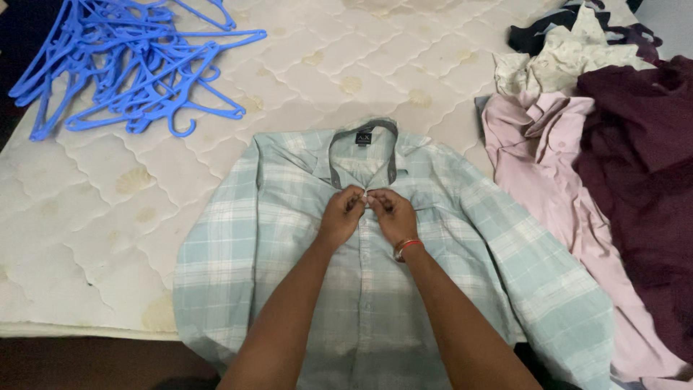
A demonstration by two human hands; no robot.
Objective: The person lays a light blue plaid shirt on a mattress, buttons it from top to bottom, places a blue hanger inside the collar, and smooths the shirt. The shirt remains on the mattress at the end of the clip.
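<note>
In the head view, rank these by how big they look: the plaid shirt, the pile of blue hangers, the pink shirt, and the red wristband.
1. plaid shirt
2. pink shirt and pile of blue hangers: too alike to rank
3. red wristband

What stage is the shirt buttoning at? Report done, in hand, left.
Done: the plaid shirt lies spread flat on the mattress. In hand: left hand and right hand pinch a button near the collar. Left: the clothes pile and blue hangers lie untouched.

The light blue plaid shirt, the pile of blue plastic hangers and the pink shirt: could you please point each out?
Light blue plaid shirt (245, 238), head view, on its sleeve.
Pile of blue plastic hangers (137, 65), head view, middle of the pile.
Pink shirt (534, 152), head view, on its upper body panel.
</note>
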